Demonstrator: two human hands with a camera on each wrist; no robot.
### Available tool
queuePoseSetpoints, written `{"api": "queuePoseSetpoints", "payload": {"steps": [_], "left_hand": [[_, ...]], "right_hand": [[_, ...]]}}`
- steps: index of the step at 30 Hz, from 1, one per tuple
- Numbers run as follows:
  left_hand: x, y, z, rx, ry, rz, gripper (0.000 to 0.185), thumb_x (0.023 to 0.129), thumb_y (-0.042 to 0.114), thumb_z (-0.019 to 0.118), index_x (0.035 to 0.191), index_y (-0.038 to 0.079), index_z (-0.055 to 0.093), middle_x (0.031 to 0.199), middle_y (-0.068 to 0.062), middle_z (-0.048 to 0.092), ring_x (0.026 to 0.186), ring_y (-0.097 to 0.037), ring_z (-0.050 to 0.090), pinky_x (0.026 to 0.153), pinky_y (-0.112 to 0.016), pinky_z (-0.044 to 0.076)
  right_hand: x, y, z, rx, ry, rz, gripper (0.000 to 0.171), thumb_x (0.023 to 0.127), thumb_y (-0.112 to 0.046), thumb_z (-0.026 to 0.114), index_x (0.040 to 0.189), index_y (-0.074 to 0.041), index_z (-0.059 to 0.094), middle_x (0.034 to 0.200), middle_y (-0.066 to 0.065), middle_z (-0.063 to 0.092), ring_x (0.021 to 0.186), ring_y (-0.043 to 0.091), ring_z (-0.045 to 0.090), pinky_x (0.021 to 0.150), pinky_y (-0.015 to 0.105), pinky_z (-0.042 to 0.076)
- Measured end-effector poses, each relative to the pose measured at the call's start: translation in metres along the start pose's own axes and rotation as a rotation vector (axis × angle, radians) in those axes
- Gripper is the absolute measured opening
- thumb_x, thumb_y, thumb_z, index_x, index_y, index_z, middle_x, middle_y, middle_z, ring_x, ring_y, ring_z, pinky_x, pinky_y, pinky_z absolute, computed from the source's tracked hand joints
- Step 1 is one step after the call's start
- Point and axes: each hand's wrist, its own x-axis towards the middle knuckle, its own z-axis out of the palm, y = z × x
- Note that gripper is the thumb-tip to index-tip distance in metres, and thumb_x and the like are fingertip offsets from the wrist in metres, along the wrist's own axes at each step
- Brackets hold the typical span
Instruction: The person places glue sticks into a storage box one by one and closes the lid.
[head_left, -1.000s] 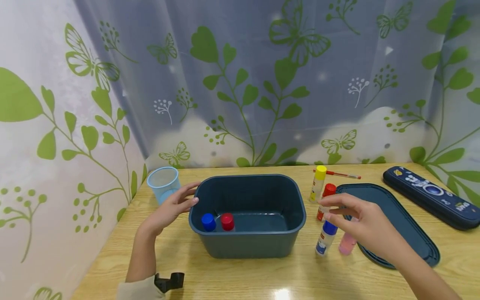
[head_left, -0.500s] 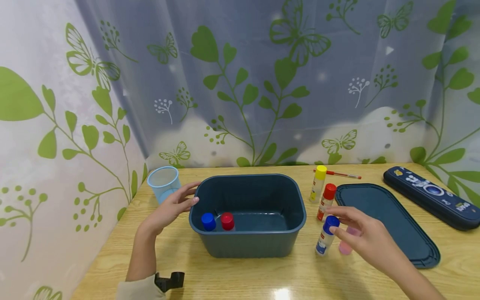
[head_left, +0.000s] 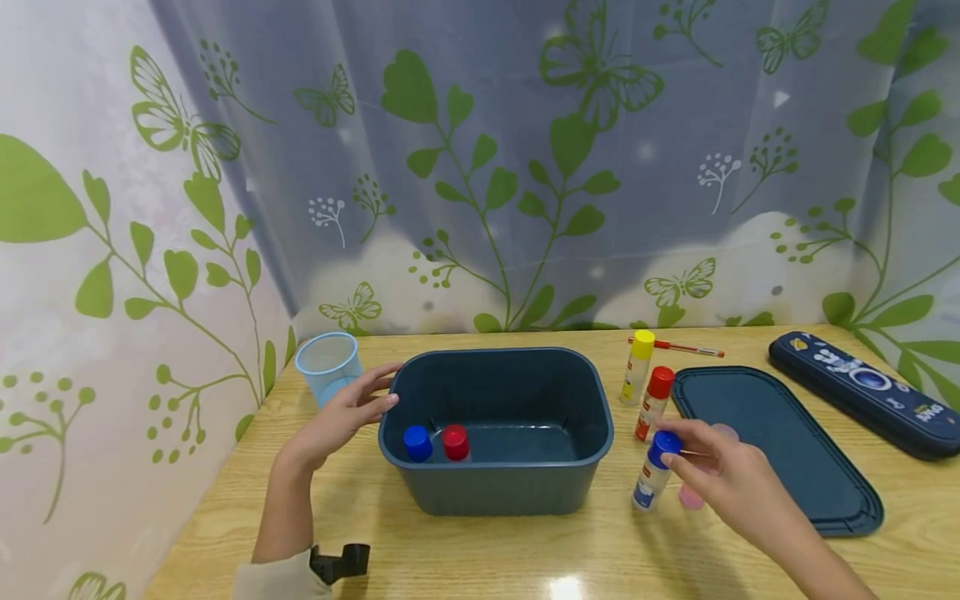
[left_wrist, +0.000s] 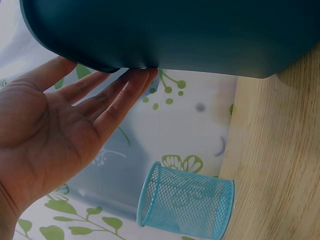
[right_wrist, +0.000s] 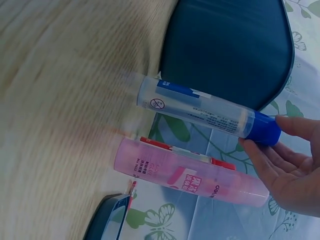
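A dark teal bin (head_left: 497, 492) stands on the table; inside, a blue cap (head_left: 417, 443) and a red cap (head_left: 454, 442) show. My left hand (head_left: 348, 414) touches the bin's left rim, its fingers extended against the wall in the left wrist view. My right hand (head_left: 738, 483) pinches the blue cap of a clear glue stick (right_wrist: 195, 107), which stands upright right of the bin. Close beside it, partly behind my hand, is a pink glue stick (right_wrist: 190, 172). A red-capped glue stick (head_left: 655, 400) and a yellow-capped one (head_left: 637, 367) stand farther back.
The bin's flat teal lid (head_left: 795, 450) lies at the right, with a dark space-themed pencil case (head_left: 862, 392) beyond it. A red pen (head_left: 690, 348) rests at the back. Left of the bin stands a light blue mesh cup (head_left: 330, 367).
My right hand has come down and slightly left from above the glue sticks and now grips the blue cap. The left hand and the bin have stayed put.
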Motion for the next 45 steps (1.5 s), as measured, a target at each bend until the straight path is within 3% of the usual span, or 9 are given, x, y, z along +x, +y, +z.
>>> {"api": "queuePoseSetpoints", "payload": {"steps": [9,16,21,25,30,37,45], "left_hand": [[0.001,-0.001,0.001,0.007,0.002,-0.006,0.054,0.097,0.028,0.047,0.144,0.011,0.027,0.141,-0.022,0.028,0.127,-0.037,0.031,0.099,-0.051,0.030],[0.001,-0.001,0.002,0.014,0.001,-0.015,0.054,0.097,0.029,0.047,0.144,0.011,0.027,0.141,-0.022,0.028,0.126,-0.037,0.033,0.099,-0.051,0.031],[0.000,-0.001,0.001,0.015,0.003,-0.009,0.054,0.097,0.028,0.047,0.145,0.011,0.027,0.141,-0.023,0.028,0.126,-0.037,0.033,0.099,-0.051,0.031],[-0.001,-0.001,0.001,0.013,0.004,-0.003,0.054,0.098,0.027,0.047,0.144,0.010,0.027,0.141,-0.023,0.029,0.126,-0.037,0.032,0.099,-0.051,0.031],[-0.001,-0.001,0.001,0.010,0.001,-0.005,0.054,0.097,0.028,0.047,0.145,0.010,0.027,0.141,-0.022,0.028,0.126,-0.037,0.032,0.099,-0.051,0.030],[0.000,-0.001,0.000,0.004,-0.002,-0.008,0.055,0.097,0.028,0.047,0.145,0.011,0.026,0.142,-0.022,0.027,0.127,-0.037,0.031,0.100,-0.051,0.030],[0.000,0.000,0.000,0.007,-0.001,0.002,0.054,0.098,0.028,0.047,0.145,0.011,0.027,0.142,-0.022,0.027,0.127,-0.037,0.031,0.099,-0.051,0.030]], "right_hand": [[-0.004,-0.003,-0.001,-0.021,0.012,-0.003,0.032,0.085,-0.009,0.066,0.117,-0.007,0.061,0.099,0.008,0.063,0.080,0.017,0.065,0.066,0.027,0.053],[-0.005,-0.017,-0.012,-0.062,0.016,0.011,0.032,0.087,-0.019,0.066,0.116,-0.007,0.061,0.096,0.007,0.065,0.078,0.018,0.065,0.066,0.033,0.053],[-0.003,-0.029,-0.023,-0.104,0.097,-0.047,0.032,0.087,-0.022,0.066,0.117,-0.010,0.062,0.093,0.002,0.067,0.077,0.015,0.065,0.066,0.034,0.053],[-0.002,-0.040,-0.034,-0.110,0.170,-0.096,0.031,0.085,-0.020,0.068,0.116,-0.015,0.063,0.091,-0.001,0.067,0.076,0.006,0.064,0.067,0.020,0.048],[0.002,-0.051,-0.045,-0.048,0.210,-0.159,0.031,0.084,-0.012,0.068,0.115,-0.013,0.064,0.093,0.003,0.067,0.076,-0.003,0.061,0.067,0.007,0.042],[0.012,-0.067,-0.055,-0.034,0.269,-0.229,0.032,0.083,-0.010,0.069,0.115,-0.015,0.065,0.094,0.003,0.066,0.080,-0.008,0.059,0.069,0.006,0.041],[0.028,-0.085,-0.057,0.002,0.258,-0.292,0.030,0.085,-0.010,0.067,0.115,-0.014,0.065,0.094,0.005,0.067,0.081,-0.004,0.060,0.070,0.008,0.043]]}}
